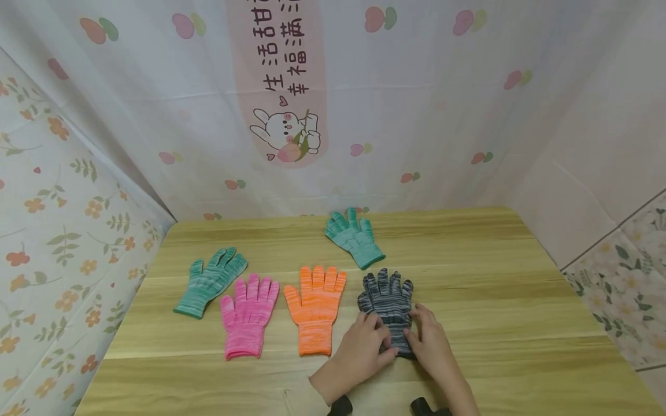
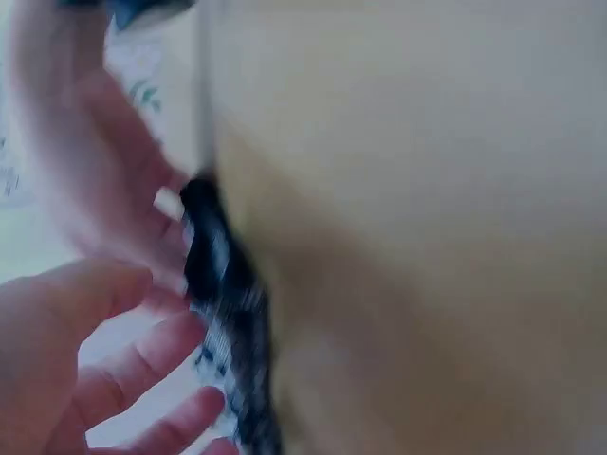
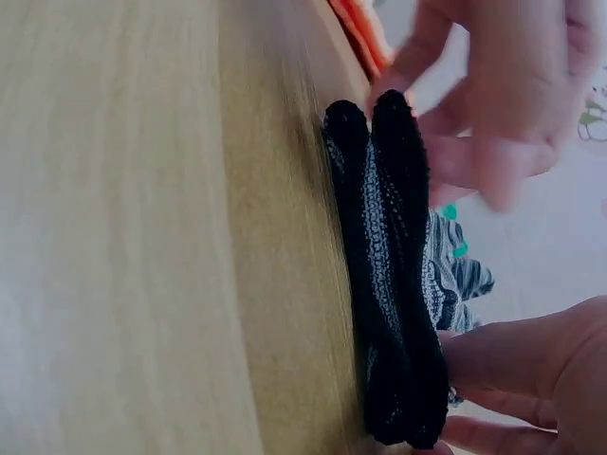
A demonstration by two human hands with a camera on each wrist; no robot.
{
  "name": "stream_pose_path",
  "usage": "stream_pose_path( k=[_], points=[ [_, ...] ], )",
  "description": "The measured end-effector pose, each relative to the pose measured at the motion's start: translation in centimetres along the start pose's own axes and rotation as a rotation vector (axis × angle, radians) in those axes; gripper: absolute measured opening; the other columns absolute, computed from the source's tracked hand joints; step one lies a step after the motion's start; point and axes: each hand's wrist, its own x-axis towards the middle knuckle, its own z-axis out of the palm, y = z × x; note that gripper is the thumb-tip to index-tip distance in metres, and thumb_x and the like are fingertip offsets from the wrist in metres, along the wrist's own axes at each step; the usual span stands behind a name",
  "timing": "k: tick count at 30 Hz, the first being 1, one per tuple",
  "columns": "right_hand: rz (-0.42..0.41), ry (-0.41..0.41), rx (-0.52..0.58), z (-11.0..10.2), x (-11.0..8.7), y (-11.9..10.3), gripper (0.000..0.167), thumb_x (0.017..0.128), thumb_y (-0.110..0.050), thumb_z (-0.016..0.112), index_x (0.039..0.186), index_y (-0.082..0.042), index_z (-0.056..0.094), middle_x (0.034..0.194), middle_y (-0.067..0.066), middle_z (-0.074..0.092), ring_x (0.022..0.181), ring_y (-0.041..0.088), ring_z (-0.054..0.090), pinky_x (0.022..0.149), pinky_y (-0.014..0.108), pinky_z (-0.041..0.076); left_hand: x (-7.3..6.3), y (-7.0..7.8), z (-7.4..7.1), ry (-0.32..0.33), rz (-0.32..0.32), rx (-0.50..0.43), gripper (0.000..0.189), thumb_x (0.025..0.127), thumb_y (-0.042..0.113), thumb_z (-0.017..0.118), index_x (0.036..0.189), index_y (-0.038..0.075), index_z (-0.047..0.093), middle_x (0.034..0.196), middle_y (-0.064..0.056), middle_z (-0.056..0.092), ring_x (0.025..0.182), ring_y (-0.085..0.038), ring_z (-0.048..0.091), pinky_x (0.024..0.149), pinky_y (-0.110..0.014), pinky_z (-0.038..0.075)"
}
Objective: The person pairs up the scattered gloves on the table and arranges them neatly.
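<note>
A black-and-grey knitted glove (image 1: pixel 391 306) lies on the table with its fingers pointing away and its cuff toward me. My left hand (image 1: pixel 362 346) rests on its left side near the cuff, fingers loosely bent. Along the right edge, my right hand (image 1: pixel 430 344) touches the glove with spread fingers. The dark cuff opening (image 3: pixel 379 256) faces the right wrist camera, its two layers slightly apart. In the left wrist view my left fingers (image 2: pixel 142 370) lie against the glove's side (image 2: pixel 232 313) without a visible pinch.
Left of the black-and-grey glove lie an orange glove (image 1: pixel 316 309), a pink glove (image 1: pixel 250 320) and a green glove (image 1: pixel 210 282). Another green glove (image 1: pixel 356 238) lies farther back. The wooden table (image 1: pixel 494 260) ends at a patterned curtain (image 1: pixel 442 115).
</note>
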Motion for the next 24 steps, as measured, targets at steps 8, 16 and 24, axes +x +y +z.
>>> stream_pose_path(
  k=[8, 16, 24],
  points=[
    [0.003, -0.002, -0.023, 0.0, 0.1, 0.0, 0.044, 0.086, -0.005, 0.060, 0.126, 0.007, 0.046, 0.141, 0.030, 0.035, 0.125, 0.052, 0.035, 0.101, 0.061, 0.032, 4.2, -2.7, -0.9, 0.087, -0.122, 0.154, 0.025, 0.089, 0.029, 0.061, 0.110, 0.016, 0.062, 0.098, -0.004, 0.058, 0.091, -0.019, 0.050, 0.078, -0.028, 0.044],
    [0.018, -0.012, -0.034, 0.1, 0.1, 0.0, 0.045, 0.087, -0.007, 0.060, 0.127, 0.008, 0.045, 0.141, 0.029, 0.035, 0.124, 0.051, 0.037, 0.101, 0.060, 0.033, 6.7, -4.7, -0.3, -0.034, -0.223, 0.008, 0.035, 0.089, 0.027, 0.061, 0.122, 0.013, 0.061, 0.107, -0.010, 0.062, 0.097, -0.026, 0.053, 0.077, -0.036, 0.048],
    [0.011, -0.005, -0.036, 0.1, 0.1, 0.0, 0.046, 0.087, -0.008, 0.061, 0.127, 0.008, 0.046, 0.141, 0.028, 0.035, 0.124, 0.050, 0.037, 0.101, 0.060, 0.033, 6.6, -4.6, -1.0, -0.027, -0.320, -0.207, 0.028, 0.089, 0.012, 0.059, 0.117, 0.012, 0.066, 0.117, -0.009, 0.059, 0.107, -0.027, 0.052, 0.086, -0.040, 0.048]
  ],
)
